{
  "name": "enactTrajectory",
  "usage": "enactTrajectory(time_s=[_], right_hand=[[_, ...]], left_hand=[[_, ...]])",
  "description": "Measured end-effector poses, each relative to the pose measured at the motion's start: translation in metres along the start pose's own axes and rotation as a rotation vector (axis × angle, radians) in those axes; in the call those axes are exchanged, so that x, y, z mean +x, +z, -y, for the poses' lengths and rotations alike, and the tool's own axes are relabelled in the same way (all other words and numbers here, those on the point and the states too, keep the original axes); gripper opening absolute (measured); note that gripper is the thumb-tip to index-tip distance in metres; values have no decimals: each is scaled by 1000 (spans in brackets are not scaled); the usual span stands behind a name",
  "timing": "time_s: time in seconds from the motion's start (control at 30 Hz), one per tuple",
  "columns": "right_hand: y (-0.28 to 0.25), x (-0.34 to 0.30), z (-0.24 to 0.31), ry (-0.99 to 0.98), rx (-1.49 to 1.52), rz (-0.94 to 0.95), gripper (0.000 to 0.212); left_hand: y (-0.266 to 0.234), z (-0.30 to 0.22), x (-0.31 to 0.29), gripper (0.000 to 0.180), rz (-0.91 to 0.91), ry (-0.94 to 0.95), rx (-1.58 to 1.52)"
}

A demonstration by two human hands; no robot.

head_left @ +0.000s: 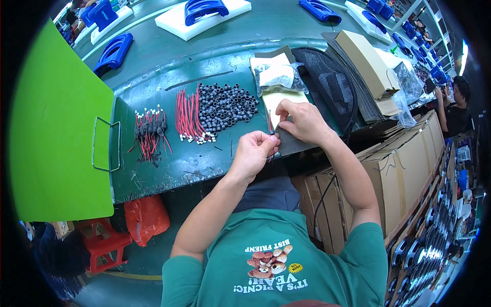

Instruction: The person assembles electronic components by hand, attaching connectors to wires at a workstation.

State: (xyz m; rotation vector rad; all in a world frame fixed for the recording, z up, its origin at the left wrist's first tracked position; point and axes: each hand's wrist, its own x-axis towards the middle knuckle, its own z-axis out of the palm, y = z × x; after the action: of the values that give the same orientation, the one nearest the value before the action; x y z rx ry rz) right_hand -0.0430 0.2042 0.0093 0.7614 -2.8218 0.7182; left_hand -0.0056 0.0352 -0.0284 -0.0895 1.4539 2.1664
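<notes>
My left hand (251,154) is closed at the table's front edge, pinching a thin red-and-black wire (269,122) that stands up from its fingertips. A small dark piece sits on the wire by the fingers. Just to the right and above, my right hand (305,123) is curled, thumb and forefinger beside the wire; whatever they grip is too small to make out. Left of my hands lies a heap of short black tubular parts (225,108). Beside it are red wires (187,115) with white connectors. Farther left sits a pile of wires with black-wrapped middles (150,130).
A bright green panel (64,128) with a wire handle stands left. Cardboard boxes (399,174) flank my right side. A clear bag (279,77) and black mesh item (327,82) lie beyond my hands. Blue housings (205,9) occupy the far bench. Another person (455,105) is at right.
</notes>
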Motion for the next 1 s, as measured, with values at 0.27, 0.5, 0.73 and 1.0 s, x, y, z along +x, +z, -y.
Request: enactTrajectory(time_s=[0.27,0.5,0.73,1.0], right_hand=[[-44,-8,-6,202,418,-670,19],[-62,-38,36,313,1086,-642,40],[-16,-43,84,317,1513,-611,49],[19,-31,97,402,1471,-739,49]], left_hand=[[-2,2,0,12,18,13,86],[5,-2,-22,10,-34,150,97],[16,-1,-38,9,-43,284,-247],[18,4,-39,12,-150,478,-172]])
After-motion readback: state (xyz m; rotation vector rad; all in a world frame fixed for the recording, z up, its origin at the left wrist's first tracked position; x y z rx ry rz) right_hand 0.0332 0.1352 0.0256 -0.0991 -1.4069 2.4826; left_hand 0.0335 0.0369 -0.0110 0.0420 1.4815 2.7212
